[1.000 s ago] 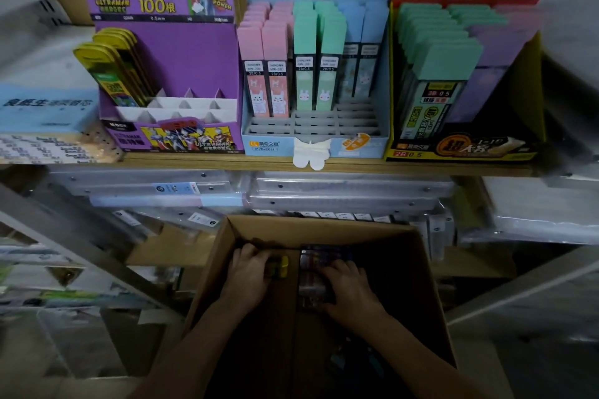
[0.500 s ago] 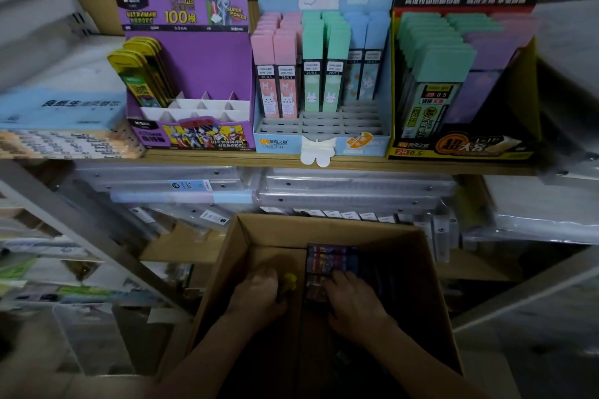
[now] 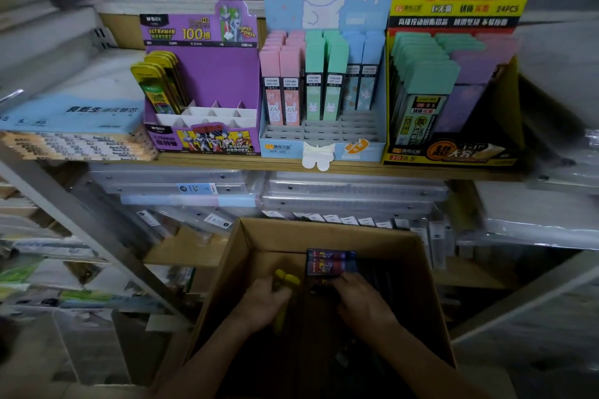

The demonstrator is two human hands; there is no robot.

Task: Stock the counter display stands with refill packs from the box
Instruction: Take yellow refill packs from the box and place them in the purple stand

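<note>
In the box [image 3: 324,233], yellow packs [image 3: 285,278] in left hand [image 3: 264,303].

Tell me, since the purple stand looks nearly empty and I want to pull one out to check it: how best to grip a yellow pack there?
Pinch the rounded top end of the front yellow refill pack from above. It leans back in the purple cardboard display stand, its lower end sunk in the white divider slots, so only the top stands free.
</note>
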